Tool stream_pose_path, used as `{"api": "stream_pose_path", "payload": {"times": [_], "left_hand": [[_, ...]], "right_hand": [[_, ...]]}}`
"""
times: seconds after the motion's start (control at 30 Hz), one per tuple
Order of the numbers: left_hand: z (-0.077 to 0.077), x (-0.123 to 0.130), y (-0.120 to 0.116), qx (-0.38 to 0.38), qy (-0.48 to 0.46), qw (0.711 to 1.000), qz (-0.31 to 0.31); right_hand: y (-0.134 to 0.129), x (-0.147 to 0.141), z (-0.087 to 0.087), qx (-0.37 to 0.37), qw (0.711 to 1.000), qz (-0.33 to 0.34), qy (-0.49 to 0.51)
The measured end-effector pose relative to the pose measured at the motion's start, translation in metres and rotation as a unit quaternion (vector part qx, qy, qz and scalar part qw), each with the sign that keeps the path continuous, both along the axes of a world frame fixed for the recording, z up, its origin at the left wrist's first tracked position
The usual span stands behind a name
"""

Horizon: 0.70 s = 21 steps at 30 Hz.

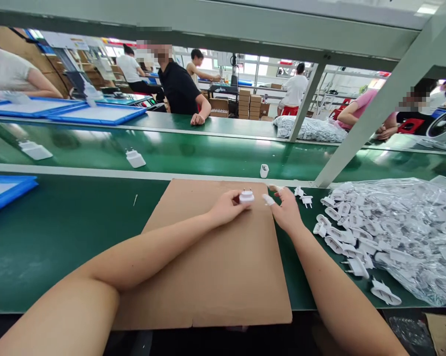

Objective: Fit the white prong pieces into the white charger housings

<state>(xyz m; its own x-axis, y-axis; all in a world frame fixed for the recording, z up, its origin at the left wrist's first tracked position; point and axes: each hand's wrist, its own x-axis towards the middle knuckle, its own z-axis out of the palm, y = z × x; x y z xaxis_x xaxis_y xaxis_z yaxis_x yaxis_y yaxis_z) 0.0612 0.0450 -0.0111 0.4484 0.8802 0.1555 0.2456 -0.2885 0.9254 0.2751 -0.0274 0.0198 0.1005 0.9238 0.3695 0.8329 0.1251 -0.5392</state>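
My left hand (228,207) is closed around a white charger plug (247,197) whose two pins point up. It is held over the far part of a brown cardboard sheet (215,267). My right hand (285,210) is just right of the plug, at the sheet's right edge. White covers sit on its thumb and a finger, which are spread apart with nothing visible between them. Two small white plug pieces (306,200) lie beyond the right hand. Farther right, many similar pieces spill from a clear plastic bag (423,222).
A green conveyor belt (208,155) runs behind the bench, carrying white chargers (136,158) spaced apart. A slanted metal post (371,94) rises at the right. At the left edge lies a blue-rimmed tray (11,195). Several people sit across the belt.
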Motion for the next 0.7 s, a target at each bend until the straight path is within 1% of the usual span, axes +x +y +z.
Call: {"api": "stream_pose_path", "payload": {"times": [0.07,0.13,0.17,0.23,0.3,0.33,0.4,0.47,0.53,0.57,0.6,0.63,0.67,0.7], "left_hand": [[0.003,-0.001,0.034,0.009,0.047,0.996,0.077],[0.008,-0.006,0.071,0.037,0.125,0.979,0.159],[0.011,-0.009,0.088,0.045,0.153,0.969,0.19],[0.016,-0.016,0.118,0.051,0.189,0.951,0.238],[0.019,-0.022,0.139,0.043,0.211,0.938,0.27],[0.019,-0.025,0.147,0.038,0.223,0.932,0.284],[0.018,-0.028,0.157,0.03,0.245,0.919,0.306],[0.015,-0.028,0.161,0.026,0.263,0.908,0.325],[0.012,-0.025,0.158,0.021,0.277,0.897,0.343],[0.011,-0.023,0.155,0.024,0.28,0.888,0.364],[0.01,-0.019,0.151,0.04,0.276,0.877,0.392],[0.009,-0.015,0.146,0.072,0.265,0.865,0.42],[0.009,-0.011,0.142,0.12,0.251,0.856,0.436],[0.008,-0.005,0.138,0.178,0.236,0.853,0.429]], "right_hand": [[0.002,0.012,-0.001,-0.044,0.992,-0.069,-0.091],[0.003,0.02,-0.002,-0.1,0.978,-0.101,-0.155],[0.003,0.024,-0.003,-0.109,0.973,-0.109,-0.17],[0.006,0.029,-0.004,-0.079,0.971,-0.136,-0.182],[0.011,0.035,-0.006,-0.039,0.964,-0.188,-0.185],[0.014,0.038,-0.008,-0.038,0.958,-0.215,-0.186],[0.02,0.044,-0.013,-0.068,0.95,-0.241,-0.188],[0.023,0.048,-0.016,-0.095,0.95,-0.232,-0.186],[0.025,0.051,-0.017,-0.097,0.956,-0.213,-0.18],[0.025,0.051,-0.016,-0.09,0.959,-0.206,-0.176],[0.025,0.05,-0.015,-0.081,0.962,-0.2,-0.17],[0.025,0.05,-0.013,-0.067,0.965,-0.195,-0.161],[0.025,0.048,-0.011,-0.047,0.97,-0.189,-0.147],[0.026,0.046,-0.009,-0.019,0.975,-0.181,-0.123]]}}
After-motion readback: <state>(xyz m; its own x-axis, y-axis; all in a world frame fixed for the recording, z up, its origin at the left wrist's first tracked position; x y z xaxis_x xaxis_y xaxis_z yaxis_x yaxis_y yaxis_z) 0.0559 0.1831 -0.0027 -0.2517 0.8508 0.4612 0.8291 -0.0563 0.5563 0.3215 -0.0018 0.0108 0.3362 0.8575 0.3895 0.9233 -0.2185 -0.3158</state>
